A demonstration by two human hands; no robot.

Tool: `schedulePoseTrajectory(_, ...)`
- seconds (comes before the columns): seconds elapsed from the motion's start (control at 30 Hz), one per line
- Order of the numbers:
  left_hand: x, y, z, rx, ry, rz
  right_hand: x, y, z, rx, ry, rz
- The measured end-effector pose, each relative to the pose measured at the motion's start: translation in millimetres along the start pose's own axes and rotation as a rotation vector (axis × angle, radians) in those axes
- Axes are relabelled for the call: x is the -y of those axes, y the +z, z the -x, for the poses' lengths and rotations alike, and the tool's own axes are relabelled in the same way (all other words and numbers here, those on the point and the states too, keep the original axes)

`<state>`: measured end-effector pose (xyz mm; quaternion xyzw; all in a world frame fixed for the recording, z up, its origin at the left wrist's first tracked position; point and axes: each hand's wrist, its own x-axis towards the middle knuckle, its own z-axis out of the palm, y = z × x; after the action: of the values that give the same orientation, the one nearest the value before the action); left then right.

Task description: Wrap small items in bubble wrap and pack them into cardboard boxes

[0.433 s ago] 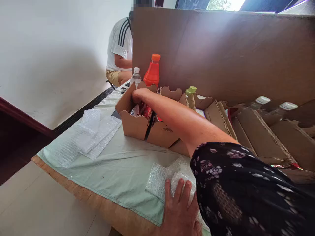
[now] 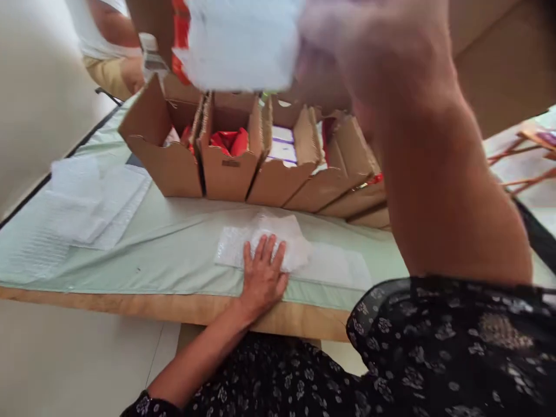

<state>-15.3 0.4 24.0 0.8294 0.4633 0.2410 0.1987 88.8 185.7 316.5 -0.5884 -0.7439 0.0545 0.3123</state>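
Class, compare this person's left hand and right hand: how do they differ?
The left hand lies palm down on bubble wrap; the right hand is raised, holding a white item. The left hand looks fairly sharp, fingers spread; the right hand is blurred, its fingers unclear. Both are bare.

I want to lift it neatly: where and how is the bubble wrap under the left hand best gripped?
Probably pinch the bubble wrap by its left end, coming from the left: that flattish end lies on the table clear of the left hand, which covers the near middle.
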Motion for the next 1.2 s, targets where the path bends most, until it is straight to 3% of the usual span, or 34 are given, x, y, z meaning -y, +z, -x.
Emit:
schedulePoseTrajectory(0.07,0,0.9,0,-0.019,0.013,-0.017,-36,-21,80,-0.031,0.002,-0.095)
schedulePoseTrajectory(0.1,0,1.1,0,-0.025,0.019,-0.027,-55,-21,120,-0.004,0.04,-0.17)
schedulePoseTrajectory(0.2,0,-1.2,2,-0.029,0.03,-0.057,-110,7,220,0.164,0.294,-0.344)
schedulePoseTrajectory(0.27,0,-6.8,8,-0.035,0.03,-0.07,-138,32,261,0.187,0.38,-0.314)
schedulePoseTrajectory(0.33,1,-17.6,15,-0.064,0.024,-0.057,-154,48,284,0.17,0.409,-0.276)
schedulePoseTrajectory(0.43,1,-41.6,20,-0.143,0.029,0.028,-161,52,297,0.154,0.41,-0.242)
schedulePoseTrajectory(0.53,-1,-61.3,1,-0.148,0.008,0.036,-159,48,300,0.191,0.385,-0.199)
schedulePoseTrajectory(0.6,-3,-65.8,-24,-0.043,-0.059,-0.061,-159,47,301,0.235,0.35,-0.166)
schedulePoseTrajectory(0.7,-1,-63.3,-61,0.236,-0.142,-0.215,-166,46,302,0.284,0.295,-0.077)
schedulePoseTrajectory(0.8,2,-60.0,-80,0.443,-0.087,-0.275,-180,45,303,0.401,0.253,0.119)
schedulePoseTrajectory(0.87,3,-59.6,-81,0.489,-0.023,-0.295,-186,47,306,0.464,0.237,0.186)
schedulePoseTrajectory(0.97,-2,-60.3,-75,0.482,0.036,-0.317,-187,51,309,0.461,0.225,0.164)
schedulePoseTrajectory(1.2,-14,-62.5,-73,0.466,0.083,-0.259,-165,48,304,0.403,0.192,0.106)
